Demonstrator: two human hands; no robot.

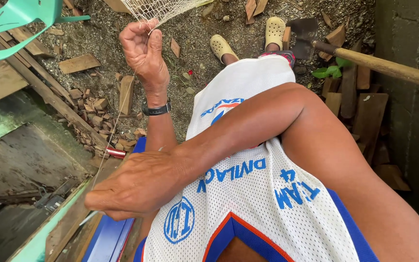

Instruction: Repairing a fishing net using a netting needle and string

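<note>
My left hand (pixel 144 48) is raised at the top of the head view, a black watch (pixel 156 109) on its wrist. Its fingers pinch the lower edge of a pale mesh net (pixel 156 7) that hangs from above. A thin line of twine (pixel 117 121) runs from that pinch down to my right hand (pixel 136 187). My right arm crosses my white and blue jersey, and the hand is closed at the lower left on a slim pale netting tool (pixel 89 218), mostly hidden by the fingers.
A green plastic chair (pixel 10 19) stands at the top left above weathered planks (pixel 6 82). Wood scraps (pixel 78 63) litter the gravel. A hoe-like tool with a wooden handle (pixel 389 68) leans at the right by a concrete wall (pixel 408 29). My feet wear yellow clogs (pixel 221 47).
</note>
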